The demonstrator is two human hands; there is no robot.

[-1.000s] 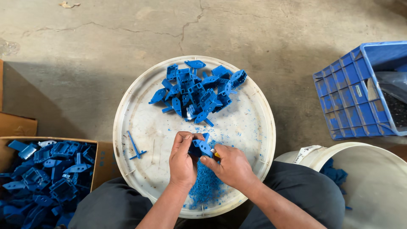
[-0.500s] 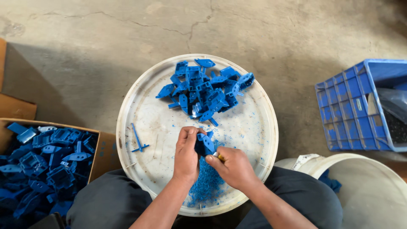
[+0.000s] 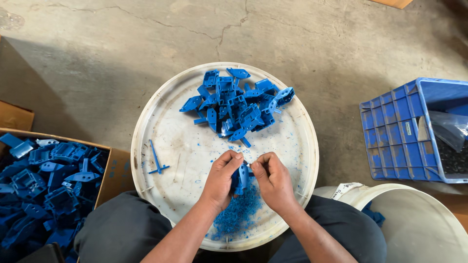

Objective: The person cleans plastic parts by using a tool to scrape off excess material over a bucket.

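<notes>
- Both hands are sitting slightly lower-centre than earlier, left hand (image 3: pixel 220 181) and right hand (image 3: pixel 273 181) gripping one blue part (image 3: pixel 241 178).
- Shavings (image 3: pixel 239 212) are piling beneath; pile (image 3: pixel 237 104) is waiting upper tray (image 3: pixel 161 131).

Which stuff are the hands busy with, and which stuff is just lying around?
Busy with:
left hand and right hand on one blue plastic part
blue shavings
pile of blue parts
round white tray

Just lying around:
blue crate
white bucket
cardboard box
</notes>
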